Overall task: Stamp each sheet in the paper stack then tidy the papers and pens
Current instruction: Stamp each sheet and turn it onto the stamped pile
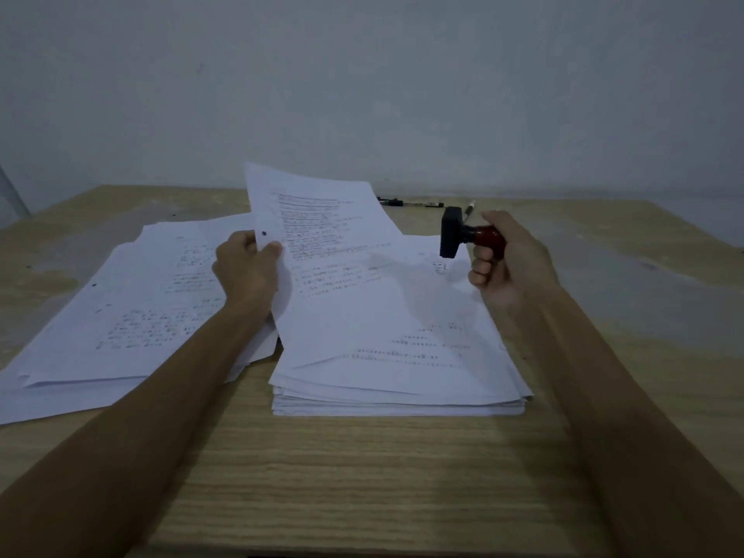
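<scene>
White sheets (398,336) printed with dark lines of text, one with a small blue dot. Stamp (469,235) with black base and red handle. Light wood-grain desk (362,477). Black pens (410,203).

Thick white paper stack (402,380) near centre, lifted printed sheet (322,219) tilted above its far left, loose spread pile (120,316) at left, black-and-red stamp (463,235) raised sideways at right, pens (418,204) far behind
</scene>
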